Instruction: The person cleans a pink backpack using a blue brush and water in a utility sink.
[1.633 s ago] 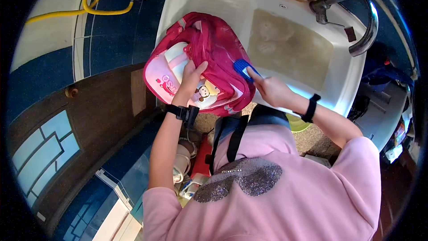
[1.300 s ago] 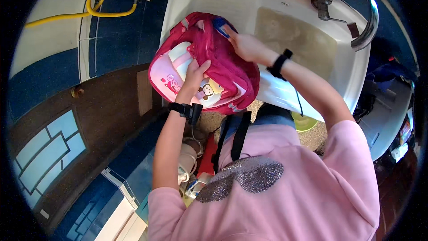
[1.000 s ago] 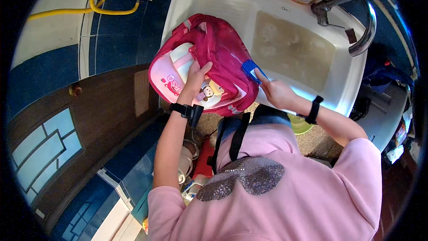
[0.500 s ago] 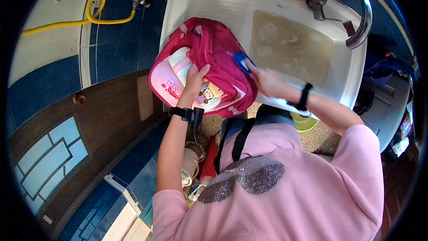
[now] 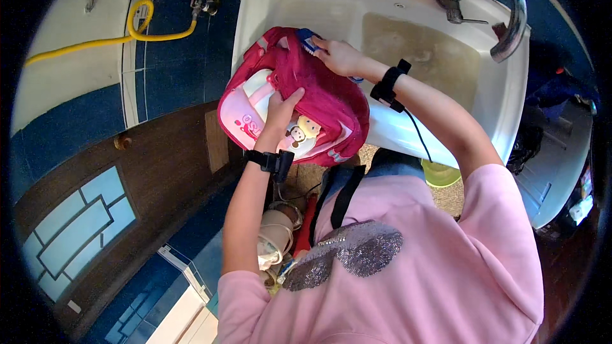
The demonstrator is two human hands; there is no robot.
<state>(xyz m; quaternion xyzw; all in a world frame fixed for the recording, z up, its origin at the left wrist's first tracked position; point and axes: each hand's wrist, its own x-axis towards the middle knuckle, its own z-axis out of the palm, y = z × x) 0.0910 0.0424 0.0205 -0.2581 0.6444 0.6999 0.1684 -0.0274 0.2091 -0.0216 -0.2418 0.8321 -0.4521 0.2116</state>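
Plainly, both hands are at the magenta backpack (image 5: 335, 99), which lies tilted over the front left of the white laundry sink (image 5: 401, 124), its lower end jutting past the rim. From the lower edge, the left forearm (image 5: 245, 216) rises almost straight, a black wristband (image 5: 271, 162) round its wrist. The left hand (image 5: 280, 113) grips the bag's fabric beside the printed front pocket (image 5: 245, 111), thumb on top and pointing up to the right, most fingers hidden in the folds.

The right arm (image 5: 440, 105) reaches up and leftward from the shoulder, crossing over the sink's front edge. Its wrist carries another black band (image 5: 387, 86), from which a thin dark cord (image 5: 419, 132) hangs. The right hand (image 5: 341, 57) is closed round a blue scrubbing brush (image 5: 306, 39), held at the backpack's upper end, left of the cloudy water (image 5: 433, 51) in the basin.
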